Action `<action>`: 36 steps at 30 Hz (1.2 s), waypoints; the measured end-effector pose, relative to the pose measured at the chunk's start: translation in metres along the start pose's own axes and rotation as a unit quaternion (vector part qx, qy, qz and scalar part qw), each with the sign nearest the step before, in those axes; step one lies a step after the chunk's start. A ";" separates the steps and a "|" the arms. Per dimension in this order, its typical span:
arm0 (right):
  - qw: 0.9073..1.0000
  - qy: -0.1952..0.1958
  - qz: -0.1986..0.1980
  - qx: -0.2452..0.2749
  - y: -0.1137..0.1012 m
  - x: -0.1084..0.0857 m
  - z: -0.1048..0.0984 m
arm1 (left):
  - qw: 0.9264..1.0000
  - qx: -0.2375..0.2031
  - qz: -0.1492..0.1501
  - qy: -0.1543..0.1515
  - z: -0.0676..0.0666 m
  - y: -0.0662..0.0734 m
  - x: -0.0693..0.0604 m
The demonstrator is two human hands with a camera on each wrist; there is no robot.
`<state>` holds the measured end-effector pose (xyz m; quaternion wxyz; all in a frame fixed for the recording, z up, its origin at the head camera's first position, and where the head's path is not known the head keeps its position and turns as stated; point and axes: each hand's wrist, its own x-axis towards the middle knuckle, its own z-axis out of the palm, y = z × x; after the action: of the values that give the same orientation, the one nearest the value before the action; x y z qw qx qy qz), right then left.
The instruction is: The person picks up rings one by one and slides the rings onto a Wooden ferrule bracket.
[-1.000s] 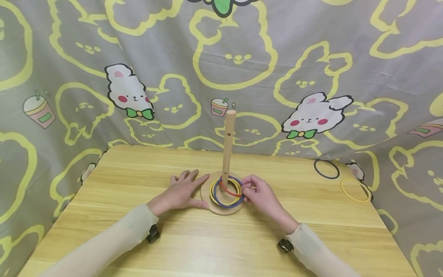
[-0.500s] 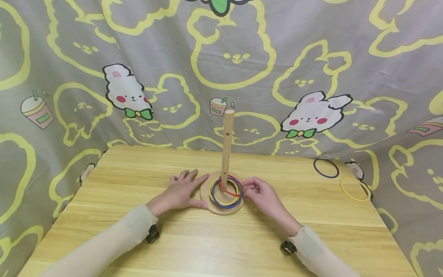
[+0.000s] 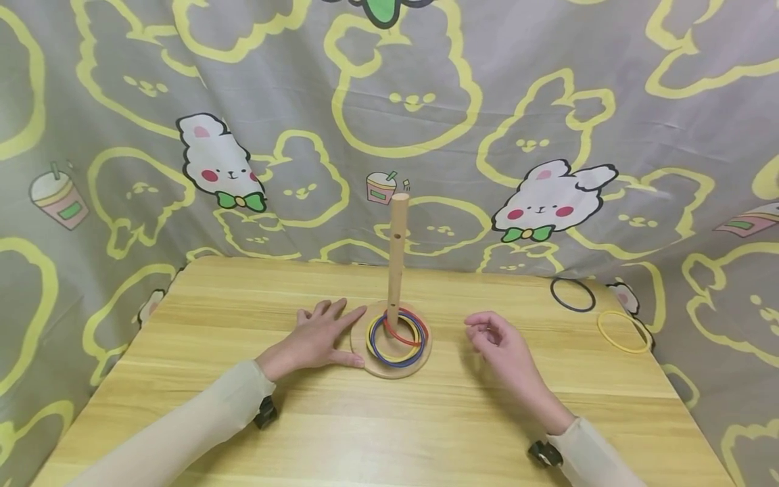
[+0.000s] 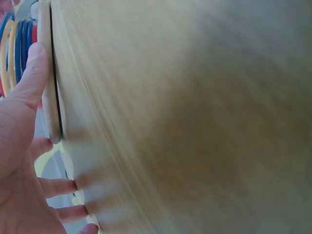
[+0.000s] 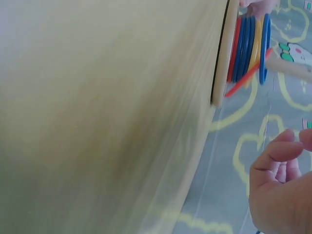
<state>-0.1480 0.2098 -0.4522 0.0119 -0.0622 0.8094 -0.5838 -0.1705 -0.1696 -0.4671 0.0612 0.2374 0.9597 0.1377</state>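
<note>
A wooden peg (image 3: 397, 257) rises from a round wooden base (image 3: 389, 374) on the table. Several rings are stacked round the peg, blue, yellow and red. One red ring (image 5: 241, 82) leans at a slant across the stack in the right wrist view. My left hand (image 3: 313, 341) rests at the base's left side with fingers spread, its thumb on the base's edge. To the right of the base, apart from the rings, my right hand (image 3: 505, 352) hovers with loosely curled fingers and nothing in them.
At the table's far right corner lie a dark blue ring (image 3: 552, 297) and a yellow ring (image 3: 599, 328). A grey patterned curtain (image 3: 292, 81) hangs behind and at both sides of the wooden table (image 3: 365, 433).
My right hand has let go of the rings' right edge and moved away to the right. The upper blue ring has shifted left, nearer the stack. The left hand stays put.
</note>
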 end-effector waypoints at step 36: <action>0.931 0.026 0.058 -0.359 0.109 -0.007 -0.258 | 1.000 -0.001 0.009 0.005 -0.002 0.002 -0.002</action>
<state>-0.1744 0.4880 -0.4733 0.0020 0.0002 0.9672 -0.2539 -0.1681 -0.1694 -0.4644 0.0553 0.2448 0.9578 0.1402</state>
